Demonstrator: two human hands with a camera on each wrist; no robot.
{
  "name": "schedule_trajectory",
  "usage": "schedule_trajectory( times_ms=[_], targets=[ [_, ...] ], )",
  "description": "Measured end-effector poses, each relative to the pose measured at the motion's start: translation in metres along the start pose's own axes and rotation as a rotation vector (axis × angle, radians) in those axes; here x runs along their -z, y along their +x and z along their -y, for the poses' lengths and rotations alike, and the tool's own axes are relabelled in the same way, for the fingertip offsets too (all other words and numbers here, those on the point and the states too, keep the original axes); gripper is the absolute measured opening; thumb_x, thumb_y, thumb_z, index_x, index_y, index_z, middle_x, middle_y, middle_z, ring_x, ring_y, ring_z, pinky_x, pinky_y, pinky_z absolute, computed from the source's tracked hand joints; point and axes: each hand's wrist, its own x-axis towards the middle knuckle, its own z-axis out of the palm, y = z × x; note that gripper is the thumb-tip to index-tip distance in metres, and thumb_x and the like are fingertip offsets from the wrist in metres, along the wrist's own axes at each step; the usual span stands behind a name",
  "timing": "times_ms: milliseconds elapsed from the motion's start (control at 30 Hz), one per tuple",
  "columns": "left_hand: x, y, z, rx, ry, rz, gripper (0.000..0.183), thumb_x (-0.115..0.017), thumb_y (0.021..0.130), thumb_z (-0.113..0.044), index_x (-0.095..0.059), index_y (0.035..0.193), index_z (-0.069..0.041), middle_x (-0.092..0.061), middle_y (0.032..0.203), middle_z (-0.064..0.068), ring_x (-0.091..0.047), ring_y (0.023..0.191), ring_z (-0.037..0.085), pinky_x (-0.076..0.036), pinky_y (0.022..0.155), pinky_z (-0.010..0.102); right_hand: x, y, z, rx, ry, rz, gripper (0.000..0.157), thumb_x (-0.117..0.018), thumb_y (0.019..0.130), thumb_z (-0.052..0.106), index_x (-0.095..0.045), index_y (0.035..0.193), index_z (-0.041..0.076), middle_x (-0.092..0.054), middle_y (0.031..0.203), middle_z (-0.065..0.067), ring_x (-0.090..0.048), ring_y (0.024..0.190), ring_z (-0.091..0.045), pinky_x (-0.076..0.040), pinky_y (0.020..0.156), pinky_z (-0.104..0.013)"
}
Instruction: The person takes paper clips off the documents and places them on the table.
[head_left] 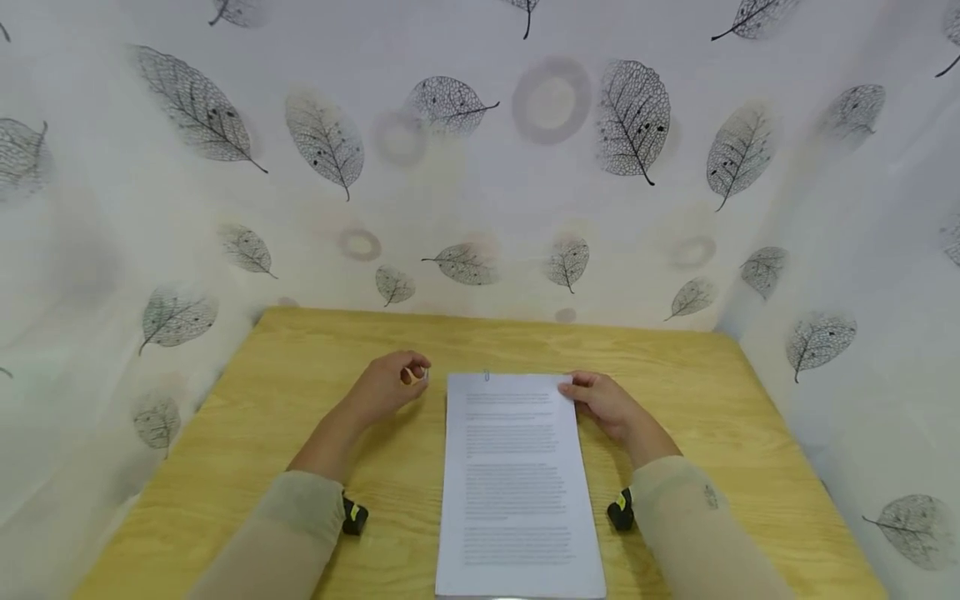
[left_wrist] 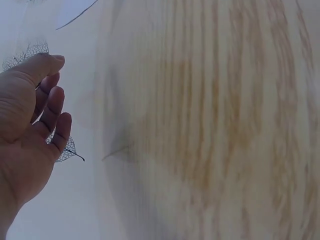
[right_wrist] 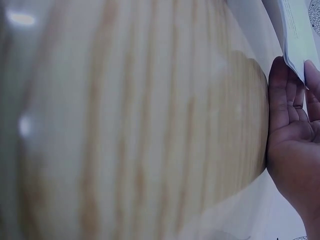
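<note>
Pinching paper stack (head_left: 517,492) at lower centre with right hand (head_left: 609,407), small pale item (head_left: 427,375) with left hand (head_left: 386,387); best to hold edges flush.

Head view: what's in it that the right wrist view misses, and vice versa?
Only head: the left hand, the small clip at the papers' top edge, and both sleeves.
Only right wrist: the right hand's palm side, with fingers behind the papers' corner.
Both: the right hand holding that corner, the wood-grain tabletop, leaf-print covering.
</note>
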Motion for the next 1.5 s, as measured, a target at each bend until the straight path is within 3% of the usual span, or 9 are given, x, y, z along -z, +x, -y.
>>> schedule_trajectory(
  times_ms=[300, 567, 1000, 1233, 1367, 1500],
  targets=[
    [-0.011, 0.008, 0.015, 0.086, 0.050, 0.043, 0.025, -0.069, 0.106, -0.021, -0.072, 0.129, -0.012, -0.076, 0.117, 0.005, -0.070, 0.108, 0.023, -0.058, 0.101, 0.046, 0.005, 0.005, -0.004, -0.006, 0.027, 0.016, 0.024, -0.063, 0.110, 0.012, -0.068, 0.128, -0.004, -0.073, 0.106, 0.007, -0.068, 0.098, -0.006, -0.058, 0.086, -0.020],
    [-0.015, 0.009, 0.023, 0.116, 0.036, 0.074, 0.023, -0.070, 0.105, -0.016, -0.073, 0.127, -0.012, -0.076, 0.119, 0.008, -0.072, 0.117, 0.030, -0.057, 0.108, 0.051, 0.006, 0.006, -0.007, 0.004, 0.034, 0.023, 0.020, -0.064, 0.110, 0.011, -0.070, 0.124, -0.001, -0.073, 0.106, 0.007, -0.069, 0.098, -0.007, -0.058, 0.086, -0.020],
    [-0.014, 0.010, 0.034, 0.211, -0.080, 0.092, 0.033, -0.073, 0.104, -0.024, -0.071, 0.134, -0.011, -0.074, 0.117, 0.006, -0.068, 0.109, 0.022, -0.054, 0.106, 0.047, 0.004, 0.005, -0.004, -0.003, 0.019, 0.015, 0.021, -0.063, 0.110, 0.012, -0.070, 0.125, -0.001, -0.072, 0.106, 0.007, -0.068, 0.098, -0.006, -0.058, 0.086, -0.020],
    [-0.013, 0.009, 0.038, 0.204, -0.109, 0.078, 0.045, -0.076, 0.103, -0.024, -0.065, 0.143, -0.008, -0.073, 0.118, 0.008, -0.066, 0.103, 0.020, -0.054, 0.095, 0.039, 0.003, 0.005, -0.004, -0.005, 0.014, 0.013, 0.024, -0.063, 0.110, 0.013, -0.070, 0.126, -0.002, -0.074, 0.106, 0.006, -0.070, 0.097, -0.007, -0.059, 0.085, -0.021],
    [-0.013, 0.007, 0.042, 0.210, -0.147, 0.074, 0.056, -0.075, 0.104, -0.028, -0.056, 0.152, -0.008, -0.070, 0.124, 0.010, -0.065, 0.107, 0.021, -0.054, 0.098, 0.042, 0.003, 0.005, -0.004, -0.003, 0.008, 0.014, 0.026, -0.063, 0.110, 0.014, -0.069, 0.128, -0.004, -0.074, 0.107, 0.006, -0.069, 0.098, -0.007, -0.059, 0.086, -0.021],
    [-0.013, 0.005, 0.044, 0.230, -0.215, 0.060, 0.053, -0.069, 0.107, -0.029, -0.052, 0.153, -0.008, -0.066, 0.131, 0.012, -0.063, 0.117, 0.026, -0.052, 0.104, 0.045, 0.003, 0.004, -0.005, -0.010, 0.012, 0.005, 0.026, -0.063, 0.110, 0.013, -0.069, 0.128, -0.005, -0.074, 0.107, 0.005, -0.069, 0.098, -0.007, -0.059, 0.086, -0.021]
  ],
)
